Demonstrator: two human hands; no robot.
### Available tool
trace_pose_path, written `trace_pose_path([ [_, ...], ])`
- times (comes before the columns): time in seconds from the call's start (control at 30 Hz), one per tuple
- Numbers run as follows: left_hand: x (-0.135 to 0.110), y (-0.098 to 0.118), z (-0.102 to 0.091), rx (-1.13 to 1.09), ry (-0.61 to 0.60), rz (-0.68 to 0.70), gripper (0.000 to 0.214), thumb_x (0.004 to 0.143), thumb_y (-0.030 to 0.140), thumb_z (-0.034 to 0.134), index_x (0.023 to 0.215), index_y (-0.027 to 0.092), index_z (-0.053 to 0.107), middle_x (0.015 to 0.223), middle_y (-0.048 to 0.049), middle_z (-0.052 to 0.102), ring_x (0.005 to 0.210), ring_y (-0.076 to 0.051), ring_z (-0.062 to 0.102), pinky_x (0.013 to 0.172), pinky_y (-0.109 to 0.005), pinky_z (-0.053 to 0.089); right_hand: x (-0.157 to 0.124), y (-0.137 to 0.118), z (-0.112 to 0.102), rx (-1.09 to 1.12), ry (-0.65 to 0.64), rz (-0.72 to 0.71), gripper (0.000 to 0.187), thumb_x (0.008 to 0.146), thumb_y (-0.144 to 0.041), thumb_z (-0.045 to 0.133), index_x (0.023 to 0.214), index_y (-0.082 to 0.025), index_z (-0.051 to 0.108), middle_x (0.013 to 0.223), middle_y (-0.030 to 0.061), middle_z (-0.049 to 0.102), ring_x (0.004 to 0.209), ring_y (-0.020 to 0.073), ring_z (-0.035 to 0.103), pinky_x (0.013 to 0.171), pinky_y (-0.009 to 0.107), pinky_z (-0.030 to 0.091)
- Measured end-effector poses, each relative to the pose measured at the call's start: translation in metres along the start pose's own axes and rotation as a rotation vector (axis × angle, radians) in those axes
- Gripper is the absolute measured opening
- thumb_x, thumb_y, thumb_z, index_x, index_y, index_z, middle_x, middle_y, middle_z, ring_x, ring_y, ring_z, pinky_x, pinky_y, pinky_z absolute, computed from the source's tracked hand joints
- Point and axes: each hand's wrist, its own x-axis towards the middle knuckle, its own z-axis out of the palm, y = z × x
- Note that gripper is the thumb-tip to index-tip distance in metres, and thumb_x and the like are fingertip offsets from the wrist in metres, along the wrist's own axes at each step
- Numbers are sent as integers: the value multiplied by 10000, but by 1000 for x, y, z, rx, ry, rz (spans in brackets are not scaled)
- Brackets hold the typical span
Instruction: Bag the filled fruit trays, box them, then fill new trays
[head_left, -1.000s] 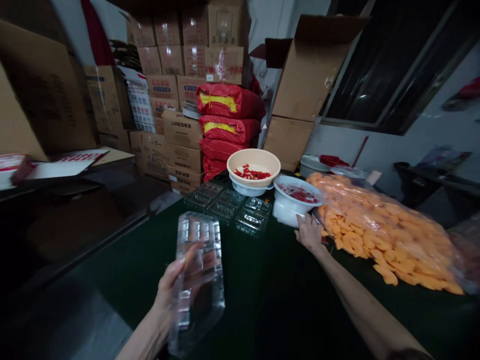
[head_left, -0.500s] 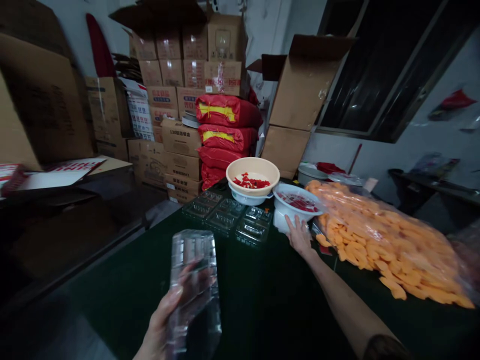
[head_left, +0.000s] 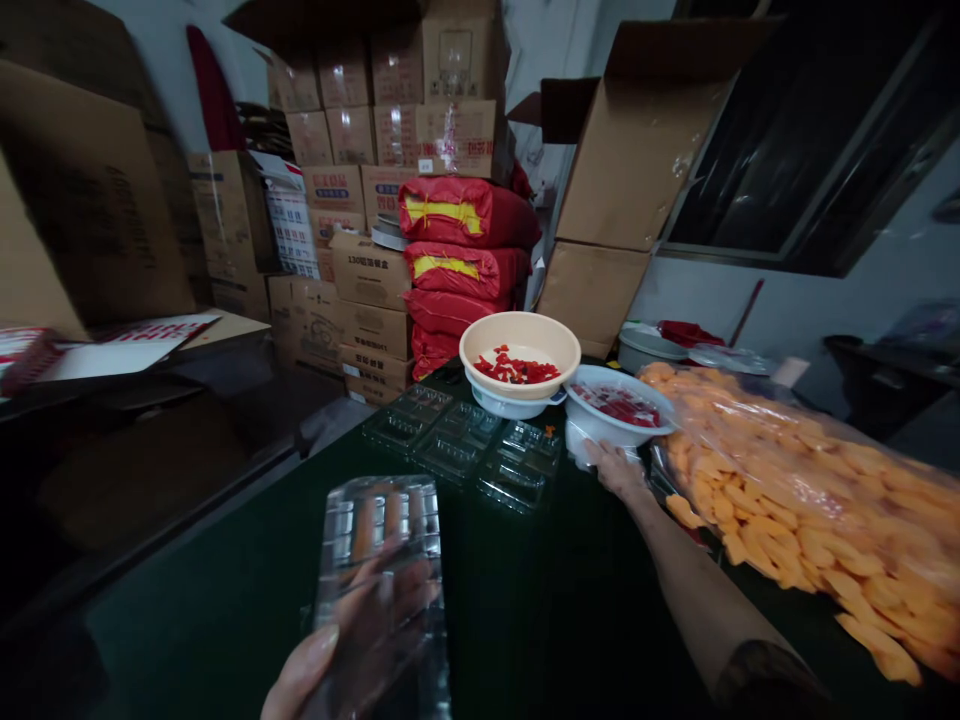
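Left hand (head_left: 315, 670) holds a clear plastic tray (head_left: 382, 590) over the bench (head_left: 600, 620); right hand (head_left: 615, 470) meets a white bowl (head_left: 619, 403).

The left fingers curl closed behind the tray, showing through its plastic, gripping it well to the near left of the white bowl. The tray is empty and glossy, with rows of narrow cells. The right fingers press against the white bowl's lower side; whether they grip it, I cannot tell. Red pieces (head_left: 611, 407) lie inside the white bowl. Just left of it stand a beige bowl (head_left: 519, 340) holding red chunks (head_left: 516, 369) and three more clear trays (head_left: 461, 447). A bulging bag of orange slices (head_left: 795, 510) lies just right of it, with red sacks (head_left: 465, 265) and cartons (head_left: 367, 275) stacked behind.
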Motion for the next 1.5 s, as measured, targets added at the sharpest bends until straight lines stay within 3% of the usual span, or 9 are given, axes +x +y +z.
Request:
trace_pose_path([
  [0.17, 10, 2, 6, -15, -10, 4, 744, 610, 448, 630, 1270, 165, 437, 1181, -160, 574, 1147, -364, 470, 956, -478, 359, -55, -35, -37, 44, 113, -21, 548, 755, -187, 523, 1290, -168, 409, 1316, 174, 408, 1214, 356, 352, 920, 538, 312],
  [0.23, 14, -5, 13, 6, -34, 32, 723, 589, 389, 674, 1239, 163, 453, 1089, -145, 619, 1053, -333, 547, 890, -444, 414, -106, -73, -60, 346, 187, -150, 399, 810, -274, 486, 1186, -138, 489, 1126, 169, 560, 1061, 282, 513, 859, 426, 405],
  [0.33, 16, -20, 27, 41, -134, 68, 595, 573, 368, 698, 1090, 124, 532, 846, -105, 665, 734, -242, 642, 666, -333, 483, -192, -138, -94, 1125, -245, -438, 323, 812, -462, 462, 851, -163, 579, 583, 43, 614, 537, 173, 584, 523, 293, 459],
  [0.47, 3, -31, 37, 88, -212, 28, 480, 632, 460, 623, 948, 106, 550, 508, -26, 580, 372, -163, 527, 416, -253, 370, -257, -190, -114, 1473, -548, -576, 289, 711, -405, 631, 598, -176, 495, 368, -57, 492, 318, 72, 425, 398, 207, 350],
  [0.8, -25, -25, 2, 67, -191, 67, 519, 725, 577, 492, 856, 86, 598, 499, -70, 592, 420, -177, 549, 436, -268, 395, -266, -219, -113, 1579, -837, -555, 313, 709, -413, 639, 610, -165, 474, 411, -62, 492, 300, 62, 419, 331, 176, 296],
  [1.07, -40, 21, 6, 95, -50, 193, 466, 595, 232, 723, 1022, 146, 556, 747, -27, 611, 603, -135, 576, 548, -226, 440, -295, -232, -141, 1198, -245, -763, 194, 852, -292, 444, 683, -197, 456, 553, -36, 455, 476, 76, 412, 446, 199, 324],
  [1.2, -46, 70, -33, 47, 39, 284, 613, 592, 347, 663, 1132, 103, 508, 841, -110, 637, 799, -252, 612, 696, -340, 482, -271, -237, -135, 1520, -392, -636, 255, 861, -371, 452, 679, -192, 449, 540, -52, 416, 425, 56, 341, 397, 187, 272],
  [1.33, -69, 121, -86, 78, 154, 463, 688, 607, 391, 604, 1219, 112, 455, 980, -163, 634, 947, -328, 585, 790, -424, 467, -233, -274, -94, 1949, -761, -284, 256, 718, -359, 639, 714, -199, 439, 643, -50, 488, 416, 38, 346, 359, 155, 230],
  [1.5, -93, 147, -118, 93, 339, 551, 691, 645, 429, 553, 1262, 141, 439, 1017, -161, 638, 1010, -342, 555, 763, -396, 476, -201, -342, -38, 1931, -930, -50, 221, 726, -213, 617, 645, -181, 415, 564, -31, 495, 426, 55, 416, 405, 168, 341],
])
